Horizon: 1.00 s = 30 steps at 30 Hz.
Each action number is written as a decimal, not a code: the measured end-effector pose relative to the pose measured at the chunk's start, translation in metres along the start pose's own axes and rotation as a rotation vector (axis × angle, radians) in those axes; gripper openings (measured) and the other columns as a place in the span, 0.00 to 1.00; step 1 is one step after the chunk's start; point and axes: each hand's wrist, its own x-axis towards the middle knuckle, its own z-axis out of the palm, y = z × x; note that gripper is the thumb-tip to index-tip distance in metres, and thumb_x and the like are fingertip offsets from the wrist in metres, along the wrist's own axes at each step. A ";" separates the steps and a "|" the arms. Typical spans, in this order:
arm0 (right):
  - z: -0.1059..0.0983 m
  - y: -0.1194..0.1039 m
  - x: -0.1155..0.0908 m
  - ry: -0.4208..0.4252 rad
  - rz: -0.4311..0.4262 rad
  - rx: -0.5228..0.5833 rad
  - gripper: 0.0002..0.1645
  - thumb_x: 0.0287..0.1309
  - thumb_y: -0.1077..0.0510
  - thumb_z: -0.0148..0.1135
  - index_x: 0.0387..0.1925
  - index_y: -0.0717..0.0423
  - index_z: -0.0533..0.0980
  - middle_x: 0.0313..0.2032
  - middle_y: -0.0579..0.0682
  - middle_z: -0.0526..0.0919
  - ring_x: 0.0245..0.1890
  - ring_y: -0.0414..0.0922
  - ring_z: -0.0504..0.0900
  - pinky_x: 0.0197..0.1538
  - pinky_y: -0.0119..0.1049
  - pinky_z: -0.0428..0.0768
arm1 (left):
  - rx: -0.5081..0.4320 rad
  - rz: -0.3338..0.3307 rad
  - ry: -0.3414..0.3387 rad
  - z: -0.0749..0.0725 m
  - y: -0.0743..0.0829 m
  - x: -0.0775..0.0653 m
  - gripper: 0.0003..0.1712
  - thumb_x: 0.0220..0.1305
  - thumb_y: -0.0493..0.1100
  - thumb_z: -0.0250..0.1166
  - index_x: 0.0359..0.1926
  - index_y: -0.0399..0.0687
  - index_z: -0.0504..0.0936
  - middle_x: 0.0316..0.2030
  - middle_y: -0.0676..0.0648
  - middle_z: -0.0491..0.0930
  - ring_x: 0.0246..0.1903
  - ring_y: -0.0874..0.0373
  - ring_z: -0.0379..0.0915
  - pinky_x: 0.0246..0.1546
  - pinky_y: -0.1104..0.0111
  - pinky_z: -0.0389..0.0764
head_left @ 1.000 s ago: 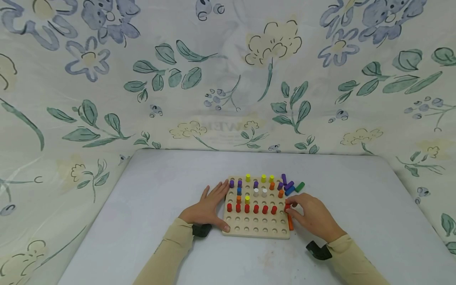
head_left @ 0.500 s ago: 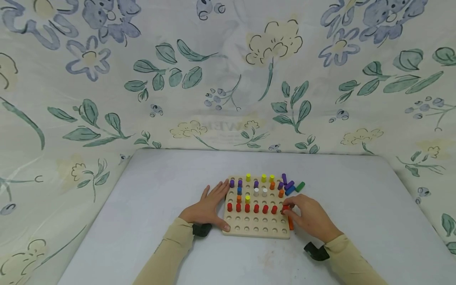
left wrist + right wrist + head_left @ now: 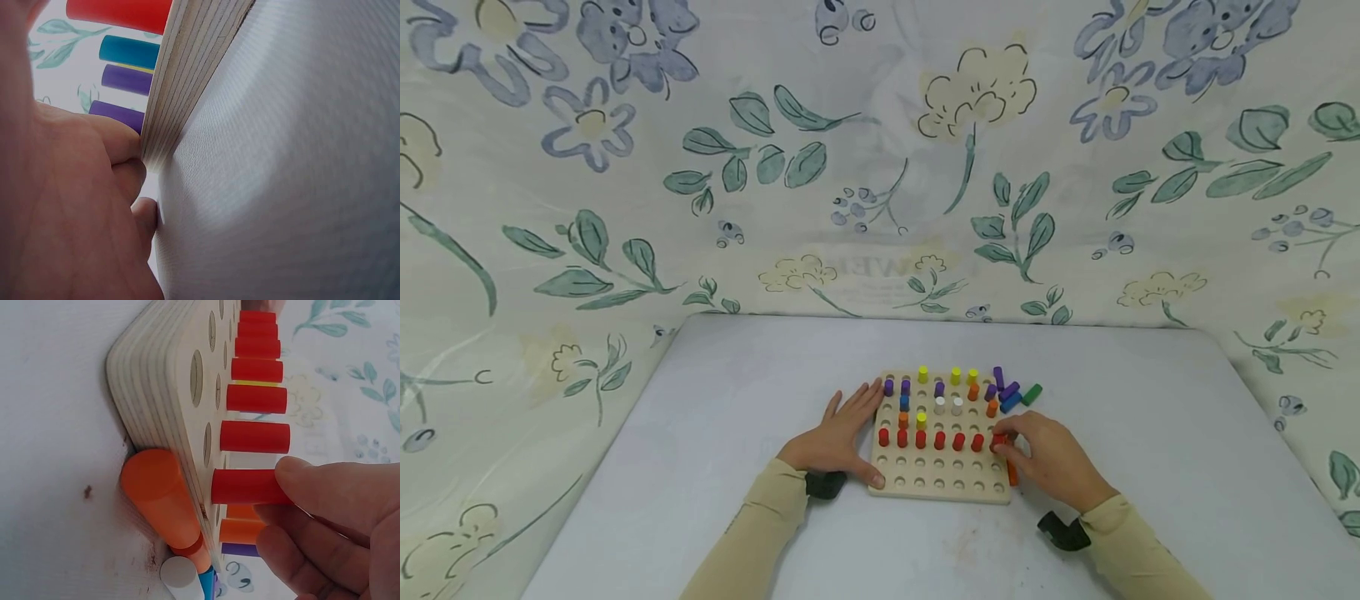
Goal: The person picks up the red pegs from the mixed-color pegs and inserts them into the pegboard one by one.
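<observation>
A wooden pegboard (image 3: 928,492) lies on the white table with a row of upright red pegs across it. My right hand (image 3: 1054,457) pinches the top of a red peg (image 3: 242,486) between thumb and fingers. That peg stands upright at the row's right end; the right wrist view shows its base at the board's face. My left hand (image 3: 831,443) is spread along the board's left edge, thumb at the near left corner and fingertips at the far left. In the left wrist view its fingers (image 3: 119,139) touch the board's layered side.
Yellow, purple, blue, white and orange pegs stand in the board's far rows. Loose pegs, such as a green peg (image 3: 1032,393) and a blue peg (image 3: 1011,402), lie off its far right corner. An orange peg (image 3: 161,490) lies against its right side. A floral cloth (image 3: 880,167) hangs behind.
My right hand has carried the red peg left from beside the board's right edge to the end of the red row, where it now stands upright. The left hand has kept its place.
</observation>
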 end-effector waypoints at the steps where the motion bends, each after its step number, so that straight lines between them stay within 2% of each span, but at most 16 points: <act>1: 0.000 0.000 0.000 0.000 -0.002 0.000 0.13 0.58 0.56 0.73 0.45 0.53 0.83 0.36 0.42 0.82 0.36 0.39 0.77 0.44 0.38 0.83 | 0.000 0.000 0.001 0.000 0.000 0.000 0.78 0.42 0.62 0.81 0.80 0.39 0.39 0.80 0.44 0.34 0.79 0.47 0.25 0.73 0.43 0.24; 30: 0.003 0.001 0.001 -0.003 0.005 0.020 0.13 0.58 0.57 0.73 0.44 0.54 0.83 0.35 0.42 0.81 0.35 0.39 0.76 0.45 0.40 0.83 | -0.011 0.008 0.005 0.000 0.001 -0.001 0.78 0.42 0.62 0.81 0.80 0.39 0.39 0.80 0.44 0.35 0.79 0.46 0.25 0.73 0.43 0.24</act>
